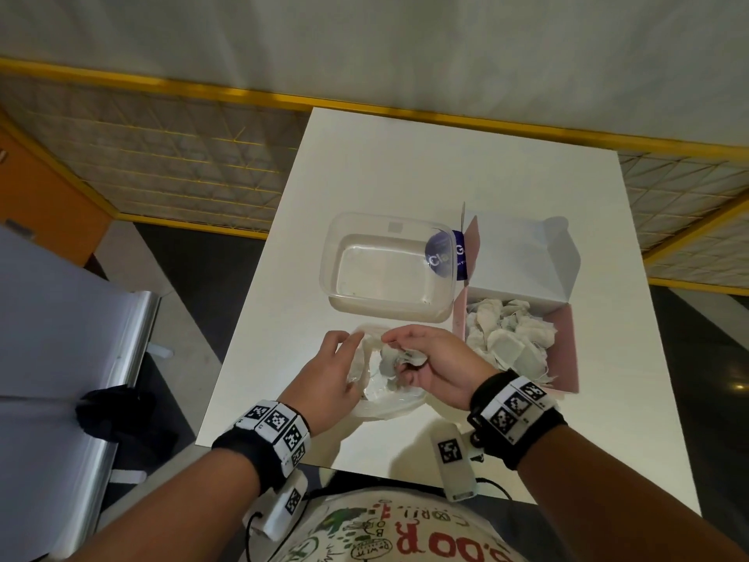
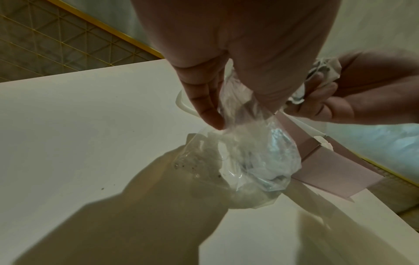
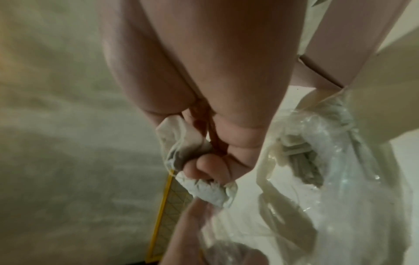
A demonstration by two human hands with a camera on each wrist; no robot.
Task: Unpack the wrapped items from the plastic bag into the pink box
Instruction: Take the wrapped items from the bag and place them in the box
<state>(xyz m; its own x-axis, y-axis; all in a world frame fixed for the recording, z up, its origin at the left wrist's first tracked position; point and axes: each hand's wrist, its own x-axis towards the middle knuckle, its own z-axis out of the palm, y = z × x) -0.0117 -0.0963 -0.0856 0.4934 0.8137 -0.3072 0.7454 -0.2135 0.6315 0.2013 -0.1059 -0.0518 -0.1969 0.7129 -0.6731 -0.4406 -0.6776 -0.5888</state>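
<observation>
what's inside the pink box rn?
The pink box holds a loose pile of white wrapped items, about level with its rim in the head view. Whatever lies beneath that top layer, and the box floor, is covered.

Right hand (image 3: pixel 204 100) fills upper centre, fingers (image 3: pixel 204 167) curled round crumpled white paper-wrapped item (image 3: pixel 204 192). Just right of it, crinkled clear plastic bag (image 3: pixel 328 170) hangs open, more pale wrapped items (image 3: pixel 301 161) visible inside. Left hand (image 3: pixel 192 233), blurred, at bottom edge holds bag. Pink cardboard box (image 3: pixel 322 53) at upper right corner. White table (image 3: pixel 244 206) under bag. Yellow-framed mesh panel (image 3: pixel 167 202) beyond.
</observation>
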